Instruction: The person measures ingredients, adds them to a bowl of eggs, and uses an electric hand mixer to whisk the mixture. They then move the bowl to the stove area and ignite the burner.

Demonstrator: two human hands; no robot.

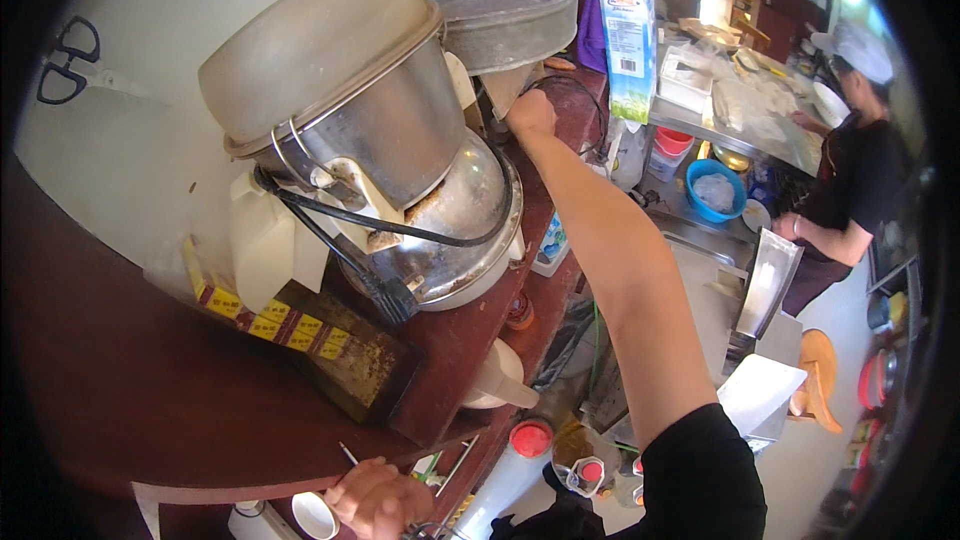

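Note:
My right arm reaches up across the view, and my right hand (531,114) is curled beside a steel countertop machine (442,195). Its fingers are partly hidden, close to a tan panel (504,90) under a round metal pan (510,22) and to a thin black cable (592,94). A frosted basin-like cover (315,45) tops the machine. Around its body loops a black power cord (405,229), ending in a plug (397,301). At the bottom, my left hand (382,499) is closed around a thin pointed stick (348,453), next to a white cup (313,516).
Yellow-labelled small boxes (277,322) lie on a grimy tray (367,367) upon the dark red counter (187,405). A blue-and-white bag (628,45) stands behind my right hand. On the right, a person (855,157) works at a steel table (780,139). Red-capped containers (531,439) stand below.

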